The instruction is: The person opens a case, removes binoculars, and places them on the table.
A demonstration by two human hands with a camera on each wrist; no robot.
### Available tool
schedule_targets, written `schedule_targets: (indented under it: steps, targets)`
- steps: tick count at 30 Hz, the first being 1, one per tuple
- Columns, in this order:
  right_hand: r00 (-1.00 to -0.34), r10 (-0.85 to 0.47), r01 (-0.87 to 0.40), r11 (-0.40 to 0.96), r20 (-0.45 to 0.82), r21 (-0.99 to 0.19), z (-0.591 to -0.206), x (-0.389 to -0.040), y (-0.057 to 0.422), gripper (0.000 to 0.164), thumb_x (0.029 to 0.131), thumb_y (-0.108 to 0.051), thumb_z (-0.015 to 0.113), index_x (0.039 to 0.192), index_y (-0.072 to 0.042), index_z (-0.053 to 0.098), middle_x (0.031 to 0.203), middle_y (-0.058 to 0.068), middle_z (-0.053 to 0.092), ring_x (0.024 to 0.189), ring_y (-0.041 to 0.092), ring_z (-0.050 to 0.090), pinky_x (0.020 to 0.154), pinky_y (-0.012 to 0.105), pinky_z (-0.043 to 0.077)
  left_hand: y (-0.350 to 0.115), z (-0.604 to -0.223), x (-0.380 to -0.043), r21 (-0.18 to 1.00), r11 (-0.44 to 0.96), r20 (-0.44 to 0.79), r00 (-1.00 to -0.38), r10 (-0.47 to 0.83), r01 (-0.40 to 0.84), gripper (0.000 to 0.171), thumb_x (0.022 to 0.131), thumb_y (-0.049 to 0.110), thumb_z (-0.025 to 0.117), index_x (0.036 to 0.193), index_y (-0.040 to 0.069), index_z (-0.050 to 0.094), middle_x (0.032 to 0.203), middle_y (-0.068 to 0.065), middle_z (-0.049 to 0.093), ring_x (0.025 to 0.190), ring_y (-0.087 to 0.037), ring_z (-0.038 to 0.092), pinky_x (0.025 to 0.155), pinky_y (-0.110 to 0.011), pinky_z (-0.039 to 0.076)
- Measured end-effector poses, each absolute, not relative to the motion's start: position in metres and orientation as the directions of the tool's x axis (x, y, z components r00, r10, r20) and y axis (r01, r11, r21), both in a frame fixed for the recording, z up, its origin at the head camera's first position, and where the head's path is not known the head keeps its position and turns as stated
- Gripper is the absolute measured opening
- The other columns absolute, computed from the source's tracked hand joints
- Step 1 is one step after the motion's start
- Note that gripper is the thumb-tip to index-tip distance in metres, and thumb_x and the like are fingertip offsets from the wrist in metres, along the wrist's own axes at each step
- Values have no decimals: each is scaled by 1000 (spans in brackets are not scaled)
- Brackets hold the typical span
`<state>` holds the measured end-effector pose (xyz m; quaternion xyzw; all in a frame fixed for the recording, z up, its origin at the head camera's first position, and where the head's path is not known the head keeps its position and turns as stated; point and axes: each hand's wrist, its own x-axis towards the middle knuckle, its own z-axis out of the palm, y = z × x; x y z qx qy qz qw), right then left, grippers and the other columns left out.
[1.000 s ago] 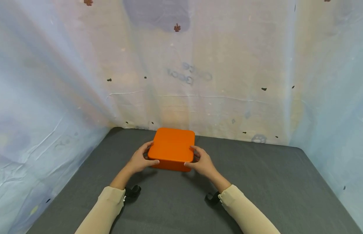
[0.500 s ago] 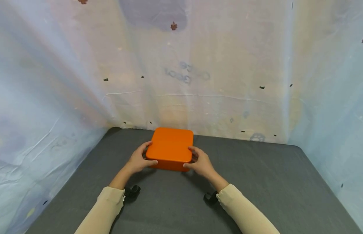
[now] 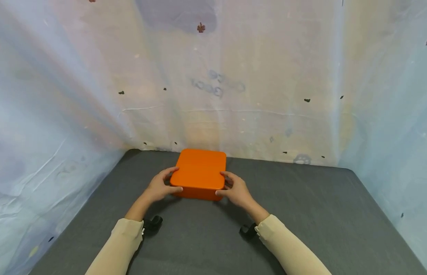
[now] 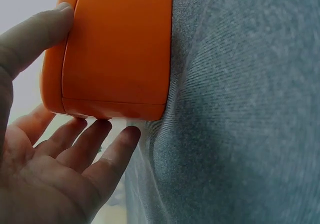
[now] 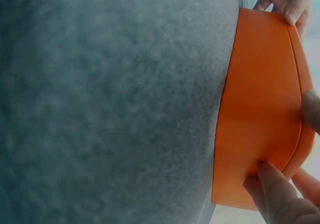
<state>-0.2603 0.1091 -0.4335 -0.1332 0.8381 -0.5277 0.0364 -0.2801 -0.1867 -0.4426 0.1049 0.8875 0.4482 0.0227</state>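
An orange lidded box (image 3: pixel 198 169) with rounded corners rests on the grey surface, below the middle of the head view. My left hand (image 3: pixel 159 186) grips its left front corner. In the left wrist view, the thumb (image 4: pixel 52 26) lies on the lid's rim and the fingertips touch or nearly touch the box's side. At the right front corner, my right hand (image 3: pixel 236 190) holds the box. The right wrist view shows one right thumb (image 5: pixel 311 111) at the lid's edge and fingers (image 5: pixel 275 186) against the body. A thin seam separates lid from body; the contents are hidden.
A dark grey cloth-covered table (image 3: pixel 296 214) spreads around the box. Pale patterned sheeting (image 3: pixel 261 76) hangs behind and along both sides. Black straps (image 3: pixel 153 225) show at the cuffs of both cream sleeves (image 3: pixel 117 244).
The head view has shifted slightly, so box, hands and backdrop sit a little farther left in the picture. Both hands stay at the same corners; the lid remains on.
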Motion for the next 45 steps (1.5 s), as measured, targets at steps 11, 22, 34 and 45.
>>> schedule_targets:
  steps: [11,22,34,45]
  targets:
    - [-963,-260,-182,415,76,-892,-429,-260,107,72,68,-16,74,131,-17,40,135,5,38,118,25,45,88,36,45,-186,-438,-282,800,580,31,-976,213,152,84,62,42,75,134,24,35,135,-8,38,116,-28,45,89,-46,41]
    - [-966,-231,-229,535,119,-813,-431,-261,103,71,65,-20,77,128,-15,44,130,6,44,111,23,51,84,36,48,-184,-433,-275,817,554,33,-973,229,158,82,65,37,74,135,21,35,142,-6,29,122,-30,40,95,-50,35]
    - [-978,-189,-174,528,85,-831,-430,-261,101,72,63,-23,78,128,-19,46,129,4,47,108,21,54,80,33,50,-189,-441,-281,828,538,36,-973,226,155,86,60,44,75,134,24,36,144,0,24,125,-27,37,93,-44,39]
    - [-983,-170,-144,499,66,-855,-430,-259,100,74,62,-21,78,128,-19,46,131,4,45,109,20,53,78,31,50,-189,-440,-283,870,473,26,-971,240,140,87,59,37,78,134,22,37,144,2,25,120,-24,44,86,-38,46]
